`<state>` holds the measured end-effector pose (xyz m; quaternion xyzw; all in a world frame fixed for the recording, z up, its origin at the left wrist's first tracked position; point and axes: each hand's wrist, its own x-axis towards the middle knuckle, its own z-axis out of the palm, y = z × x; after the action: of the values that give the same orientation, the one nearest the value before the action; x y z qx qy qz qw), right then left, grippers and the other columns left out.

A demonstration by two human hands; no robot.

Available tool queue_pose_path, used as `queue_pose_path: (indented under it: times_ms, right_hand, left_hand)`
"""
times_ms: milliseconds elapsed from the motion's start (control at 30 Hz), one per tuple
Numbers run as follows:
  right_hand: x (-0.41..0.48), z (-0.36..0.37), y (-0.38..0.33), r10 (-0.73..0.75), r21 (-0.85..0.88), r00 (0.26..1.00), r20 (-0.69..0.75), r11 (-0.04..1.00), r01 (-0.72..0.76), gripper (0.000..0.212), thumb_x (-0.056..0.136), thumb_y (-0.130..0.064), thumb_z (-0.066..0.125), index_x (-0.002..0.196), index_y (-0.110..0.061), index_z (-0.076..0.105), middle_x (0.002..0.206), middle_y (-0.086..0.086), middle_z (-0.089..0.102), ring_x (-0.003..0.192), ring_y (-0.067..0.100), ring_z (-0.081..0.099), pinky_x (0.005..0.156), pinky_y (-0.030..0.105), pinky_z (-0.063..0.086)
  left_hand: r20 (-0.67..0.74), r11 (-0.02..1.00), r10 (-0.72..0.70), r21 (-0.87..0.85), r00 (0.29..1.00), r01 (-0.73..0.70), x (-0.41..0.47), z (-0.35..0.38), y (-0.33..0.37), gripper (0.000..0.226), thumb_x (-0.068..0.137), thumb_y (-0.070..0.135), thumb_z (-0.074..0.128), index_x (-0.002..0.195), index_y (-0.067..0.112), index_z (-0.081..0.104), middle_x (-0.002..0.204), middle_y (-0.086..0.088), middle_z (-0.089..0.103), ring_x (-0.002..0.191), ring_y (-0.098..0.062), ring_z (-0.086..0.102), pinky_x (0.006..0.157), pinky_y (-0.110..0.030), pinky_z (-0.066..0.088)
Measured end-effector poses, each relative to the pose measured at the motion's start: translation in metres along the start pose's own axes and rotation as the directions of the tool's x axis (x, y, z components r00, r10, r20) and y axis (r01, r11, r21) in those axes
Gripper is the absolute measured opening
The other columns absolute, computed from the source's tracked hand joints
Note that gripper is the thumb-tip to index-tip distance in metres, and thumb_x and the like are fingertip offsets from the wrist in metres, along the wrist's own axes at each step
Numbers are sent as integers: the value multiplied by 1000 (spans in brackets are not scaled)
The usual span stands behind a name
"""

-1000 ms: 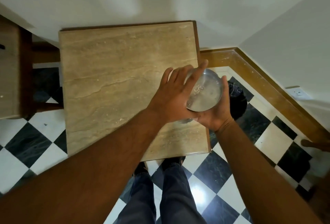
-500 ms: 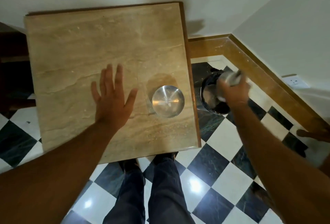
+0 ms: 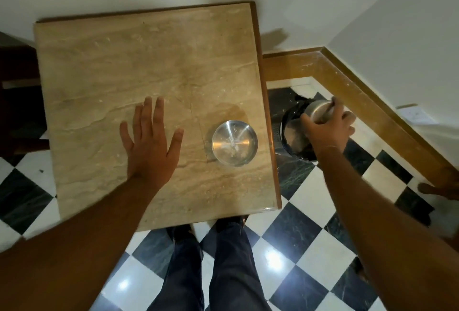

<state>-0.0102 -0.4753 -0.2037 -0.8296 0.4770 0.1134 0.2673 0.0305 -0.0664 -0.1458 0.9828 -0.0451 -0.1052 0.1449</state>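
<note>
the right hand [image 3: 325,129] grips a small steel bowl [image 3: 319,109] tipped over the bin [image 3: 291,137] just right of the table [image 3: 124,62], while the left hand [image 3: 151,144], fingers spread and holding nothing, lies nearer the other bowl [image 3: 234,147] standing by the table's right edge.

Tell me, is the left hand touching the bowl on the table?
Apart. The head view shows bare table between the left hand and the bowl.

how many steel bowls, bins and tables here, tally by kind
steel bowls: 2 (standing bowl; held bowl, gripped by the right hand)
bin: 1
table: 1
total: 4
</note>
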Motion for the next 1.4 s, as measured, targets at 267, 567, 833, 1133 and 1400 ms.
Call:
queue_pose_path:
  times_ms: [267, 567, 833, 1133, 1400]
  right_hand:
    - [-21, -24, -12, 242, 744, 932, 270, 562, -362, 80, 77, -61, 73, 151, -36, 55, 152, 12, 62, 137, 40, 63, 105, 60, 59]
    - [-124, -59, -120, -272, 745, 703, 658, 371, -554, 54, 105, -50, 43, 141, -21, 71, 146, 18, 66, 137, 45, 60, 94, 61, 62]
    - [-198, -6, -185, -221, 439, 393, 892, 629, -642, 52, 95, -49, 73, 132, -13, 75, 119, 9, 82, 105, 25, 79, 82, 39, 66]
    - [-168, 17, -180, -265, 426, 900, 346, 899, 100, 37, 106, -44, 62, 98, -12, 77, 94, 11, 82, 95, 30, 77, 99, 53, 60]
    - [-154, 15, -141, -273, 422, 911, 310, 898, 125, 20, 106, -27, 66, 109, -14, 80, 101, 0, 81, 100, 16, 75, 88, 29, 54]
  left_hand:
    - [48, 998, 41, -50, 998, -39, -9, -5, 1, 90, 108, 59, 50, 174, 27, -3, 185, -7, 3, 171, -29, 2, 134, -62, -1]
    - [210, 951, 287, -179, 935, -252, -19, -44, 29, 136, 83, 75, 73, 169, 37, -24, 183, 1, -19, 170, -25, -11, 136, -58, 1]
    - [178, 955, 262, -188, 948, -229, -10, -87, 48, 135, 74, 72, 81, 172, 37, -5, 182, -2, 5, 167, -28, 19, 133, -58, 22]
    - [294, 996, 5, -86, 956, 21, -28, -46, 9, 134, 62, 54, 95, 171, 28, 19, 167, -10, 28, 146, -38, 39, 112, -54, 49]
    - [358, 1000, 7, -9, 934, -5, -30, -8, -3, 141, 68, 62, 91, 174, 29, 4, 172, -13, 23, 153, -40, 33, 120, -55, 43]
